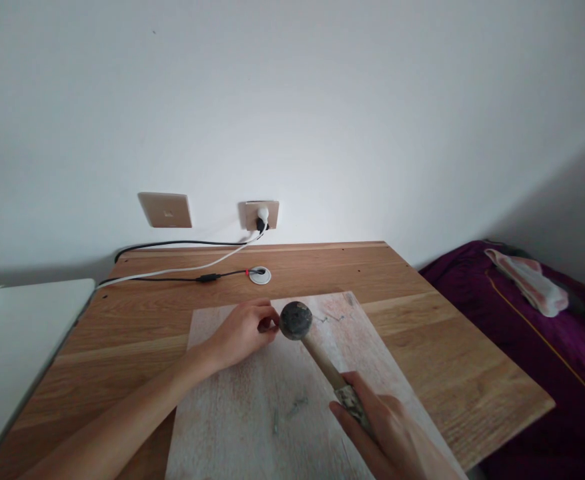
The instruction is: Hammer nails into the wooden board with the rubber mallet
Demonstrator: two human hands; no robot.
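Note:
My right hand [379,423] is wrapped round the taped grip of a rubber mallet [325,360]. The mallet's round black head hangs over the upper middle of a whitish wooden board [232,427]. Just left of the head, my left hand [247,330] is closed in a pinch low over the board. What its fingertips hold, if anything, is hidden by the mallet head. Small thin pieces [341,318], perhaps nails or screws, lie on the board to the right of the head. Greenish marks or small pieces [276,421] show lower on the board, too blurred to tell.
The board lies on a wooden desk [422,333] against a white wall. Black and white cables [172,271] run from a wall socket [272,215] past a round cable grommet [260,275]. A white surface [27,347] stands at left, purple bedding [522,347] at right.

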